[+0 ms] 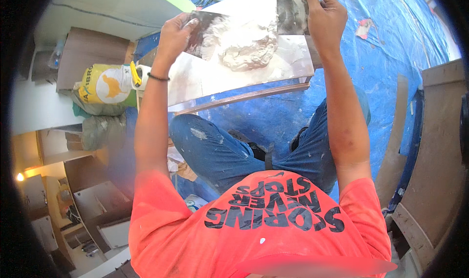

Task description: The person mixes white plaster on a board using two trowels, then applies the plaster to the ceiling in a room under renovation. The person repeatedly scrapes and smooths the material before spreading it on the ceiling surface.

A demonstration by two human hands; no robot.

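My left hand (175, 37) is closed on a dark flat blade (197, 37) touching a soft white paste mound (248, 47) on a pale board (210, 81) — my right hand (328, 18) grips a dark, white-smeared rectangular plate (292, 11), probably metal, beside it.

Left hand (172, 37): we curled it in a grip, upper centre-left.
Right hand (328, 19): we gripped likewise, upper centre-right.
Left arm (152, 114), right arm (345, 114): we extended both up the frame.
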